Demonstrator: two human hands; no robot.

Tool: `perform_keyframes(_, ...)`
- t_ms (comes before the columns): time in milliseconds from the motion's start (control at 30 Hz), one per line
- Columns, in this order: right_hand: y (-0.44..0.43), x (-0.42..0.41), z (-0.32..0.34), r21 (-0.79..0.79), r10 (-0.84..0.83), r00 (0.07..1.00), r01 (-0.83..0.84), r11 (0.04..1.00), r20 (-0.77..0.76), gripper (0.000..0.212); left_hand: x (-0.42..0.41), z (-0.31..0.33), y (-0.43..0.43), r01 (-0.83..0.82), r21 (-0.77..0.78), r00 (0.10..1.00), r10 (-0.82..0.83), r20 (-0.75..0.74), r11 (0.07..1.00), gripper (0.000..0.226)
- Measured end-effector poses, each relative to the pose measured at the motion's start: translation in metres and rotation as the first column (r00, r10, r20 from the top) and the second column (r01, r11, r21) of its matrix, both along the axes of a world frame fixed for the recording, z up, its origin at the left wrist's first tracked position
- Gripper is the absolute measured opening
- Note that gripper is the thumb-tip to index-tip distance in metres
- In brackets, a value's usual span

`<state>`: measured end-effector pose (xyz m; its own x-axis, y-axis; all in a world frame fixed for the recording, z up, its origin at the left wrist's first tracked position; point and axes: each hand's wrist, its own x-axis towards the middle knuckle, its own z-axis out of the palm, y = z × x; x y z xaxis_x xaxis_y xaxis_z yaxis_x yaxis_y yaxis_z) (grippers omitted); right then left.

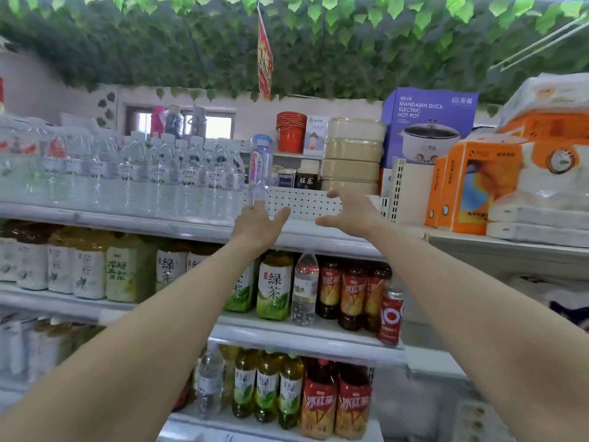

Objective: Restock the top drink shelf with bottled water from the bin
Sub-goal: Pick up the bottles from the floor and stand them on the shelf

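both bare arms are reaching up and forward, and the left hand (258, 223) is meeting a clear plastic water bottle with a blue cap and a pink label (259, 167). that bottle is standing upright on the top white metal shelf (159, 223), at the right end of the row of clear white-capped water bottles (178, 173) and just beside the last of them. the left hand is lying flat and stretched against the bottle's lower part, fingers straight and thumb splaying out to the right. it is touching the bottle, not wrapping round it.

the right hand (345, 212) is hovering near it on the right, spread wide, thumb and fingers well apart, holding nothing. it is showing in front of the white perforated metal panel (306, 204) that is closing off the shelf's right end.

behind the panel, stacked beige lidded containers (352, 154) are sitting next to a purple electric hot pot box (427, 122), with stacked orange plastic buckets (290, 132) further back. orange and white tissue packs (471, 183) are piling up on the far right.

on the shelf below, green tea bottles with green and white labels (274, 283) are standing beside dark iced tea bottles with red labels (350, 295). green artificial leaves (191, 43) are covering the ceiling.
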<state>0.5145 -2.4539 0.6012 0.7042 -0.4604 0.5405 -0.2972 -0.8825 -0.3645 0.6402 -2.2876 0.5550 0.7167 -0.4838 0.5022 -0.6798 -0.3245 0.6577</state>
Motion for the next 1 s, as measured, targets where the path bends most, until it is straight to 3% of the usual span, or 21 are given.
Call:
perform_keyframes(167, 0.017, -0.037, -0.053, -0.04, -0.049, 0.982, 0.042, 0.998, -0.183, 0.078, -0.035, -0.048, 0.02, -0.034, 0.097, 0.999, 0.03, 0.044, 0.995, 0.077)
perform_keyframes(367, 0.027, -0.062, -0.131, 0.046, -0.043, 0.952, 0.06, 0.997, -0.304, 0.079, -0.056, -0.115, 0.036, -0.061, 0.181, 0.998, 0.06, 0.015, 0.982, 0.071)
perform_keyframes(700, 0.041, -0.065, -0.252, 0.198, 0.001, 0.896, 0.097, 0.975, -0.443, 0.079, -0.063, -0.242, 0.058, 0.005, 0.319, 0.991, 0.038, -0.13, 0.948, 0.066)
perform_keyframes(1000, 0.071, -0.029, -0.372, 0.348, 0.045, 0.806, 0.204, 0.915, -0.59, 0.071, -0.021, -0.356, 0.097, 0.13, 0.437, 0.931, 0.043, -0.364, 0.89, 0.066)
